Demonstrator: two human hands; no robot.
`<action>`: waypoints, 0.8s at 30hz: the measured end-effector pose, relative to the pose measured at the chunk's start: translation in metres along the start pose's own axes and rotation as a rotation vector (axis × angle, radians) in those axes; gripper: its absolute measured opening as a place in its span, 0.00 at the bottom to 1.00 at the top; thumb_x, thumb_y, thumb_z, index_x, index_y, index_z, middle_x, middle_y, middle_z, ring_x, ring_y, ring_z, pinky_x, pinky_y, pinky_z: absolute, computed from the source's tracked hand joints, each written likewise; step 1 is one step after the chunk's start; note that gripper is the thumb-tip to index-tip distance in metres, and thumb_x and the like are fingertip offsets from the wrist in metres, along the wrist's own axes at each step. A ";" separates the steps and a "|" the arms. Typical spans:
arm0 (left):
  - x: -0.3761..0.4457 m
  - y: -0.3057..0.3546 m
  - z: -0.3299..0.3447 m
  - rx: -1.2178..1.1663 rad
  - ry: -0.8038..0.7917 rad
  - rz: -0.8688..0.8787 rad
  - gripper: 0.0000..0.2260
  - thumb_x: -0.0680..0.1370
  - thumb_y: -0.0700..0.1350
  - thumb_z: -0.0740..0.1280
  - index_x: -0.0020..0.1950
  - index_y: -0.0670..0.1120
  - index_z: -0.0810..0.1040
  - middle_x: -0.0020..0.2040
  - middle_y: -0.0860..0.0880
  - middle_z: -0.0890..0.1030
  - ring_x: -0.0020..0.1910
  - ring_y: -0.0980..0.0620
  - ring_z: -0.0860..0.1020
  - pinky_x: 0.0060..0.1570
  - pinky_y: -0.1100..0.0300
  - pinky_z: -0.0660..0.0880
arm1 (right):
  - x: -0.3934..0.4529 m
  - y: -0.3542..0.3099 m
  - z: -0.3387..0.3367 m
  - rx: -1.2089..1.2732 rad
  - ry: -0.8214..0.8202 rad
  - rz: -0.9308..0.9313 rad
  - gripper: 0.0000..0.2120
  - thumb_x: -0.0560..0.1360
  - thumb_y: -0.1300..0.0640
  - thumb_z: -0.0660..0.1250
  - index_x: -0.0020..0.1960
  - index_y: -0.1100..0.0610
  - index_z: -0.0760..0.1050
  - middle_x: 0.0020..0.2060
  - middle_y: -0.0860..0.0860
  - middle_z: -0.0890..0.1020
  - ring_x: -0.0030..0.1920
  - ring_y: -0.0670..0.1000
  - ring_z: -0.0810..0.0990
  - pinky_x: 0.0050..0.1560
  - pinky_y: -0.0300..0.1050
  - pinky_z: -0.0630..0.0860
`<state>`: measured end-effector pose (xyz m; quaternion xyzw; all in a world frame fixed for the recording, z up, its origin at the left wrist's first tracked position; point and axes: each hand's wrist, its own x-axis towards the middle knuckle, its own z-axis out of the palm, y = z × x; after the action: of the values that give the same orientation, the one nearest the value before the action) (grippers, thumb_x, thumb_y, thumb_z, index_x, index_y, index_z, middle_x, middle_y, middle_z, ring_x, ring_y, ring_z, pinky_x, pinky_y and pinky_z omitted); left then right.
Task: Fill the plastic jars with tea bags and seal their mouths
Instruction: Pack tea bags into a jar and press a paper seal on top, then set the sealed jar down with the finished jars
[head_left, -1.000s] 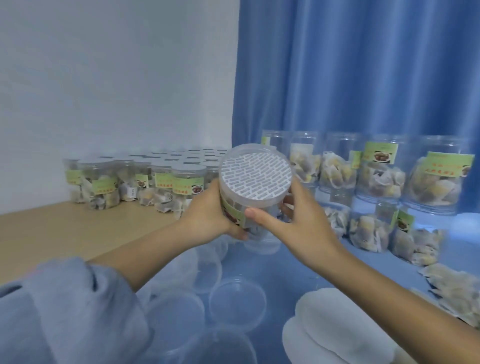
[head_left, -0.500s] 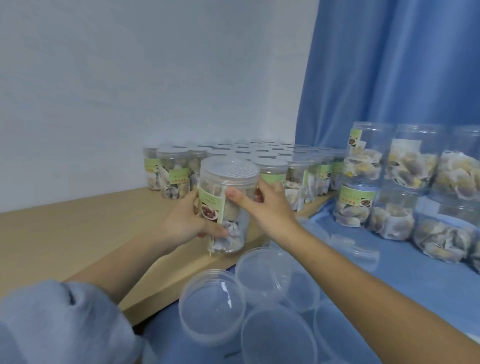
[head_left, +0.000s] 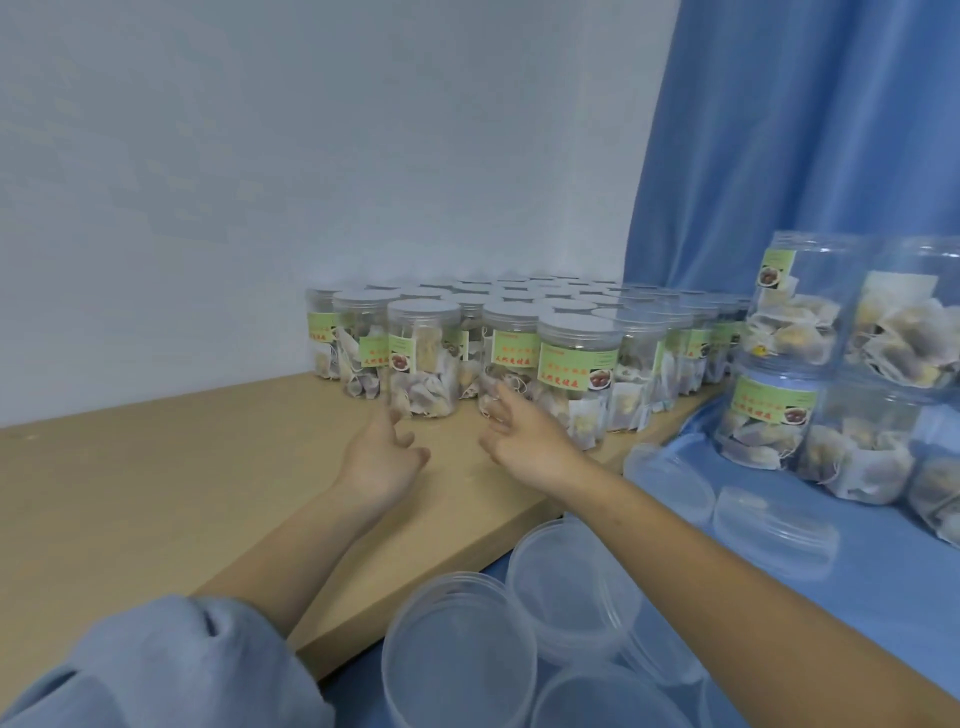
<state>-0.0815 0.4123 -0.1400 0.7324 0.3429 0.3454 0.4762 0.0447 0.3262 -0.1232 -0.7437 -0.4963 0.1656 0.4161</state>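
Wooden surface (head_left: 156, 493) by white wall: sealed jar (head_left: 423, 358) stands w/ the capped group. Left hand (head_left: 382, 457) & right hand (head_left: 524, 441), fingers released, nothing held. Nudge it flush, don't tip neighbours.

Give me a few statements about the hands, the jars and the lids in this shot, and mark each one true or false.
1. Both hands hold a jar. False: the left hand and right hand are open, no grip on anything.
2. The front jar stands upright on the wooden table. True.
3. The capped jars hold tea bags. True.
4. The loose clear lids lie on the wooden table. False: they lie on the blue cloth.
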 end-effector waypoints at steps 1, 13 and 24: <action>-0.001 0.003 0.002 0.000 -0.014 -0.004 0.33 0.76 0.32 0.64 0.76 0.46 0.55 0.73 0.47 0.65 0.66 0.49 0.72 0.57 0.60 0.67 | -0.002 0.001 0.000 -0.020 -0.001 0.003 0.34 0.78 0.59 0.61 0.78 0.49 0.47 0.71 0.57 0.67 0.66 0.53 0.71 0.63 0.50 0.72; -0.073 0.099 0.099 -0.122 -0.113 0.140 0.15 0.75 0.34 0.62 0.62 0.40 0.70 0.57 0.42 0.79 0.57 0.44 0.78 0.58 0.45 0.75 | -0.097 -0.005 -0.084 0.096 0.261 -0.037 0.17 0.78 0.51 0.61 0.66 0.52 0.71 0.60 0.51 0.78 0.59 0.53 0.77 0.62 0.54 0.73; -0.175 0.210 0.287 -0.322 -0.465 0.182 0.07 0.75 0.40 0.63 0.53 0.44 0.73 0.51 0.43 0.82 0.51 0.42 0.80 0.54 0.44 0.77 | -0.245 0.070 -0.259 0.087 0.629 0.092 0.10 0.78 0.49 0.61 0.57 0.49 0.74 0.55 0.53 0.81 0.54 0.53 0.80 0.56 0.56 0.77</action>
<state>0.1019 0.0689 -0.0634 0.7345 0.0984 0.2594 0.6193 0.1461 -0.0175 -0.0640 -0.7617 -0.3013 -0.0326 0.5727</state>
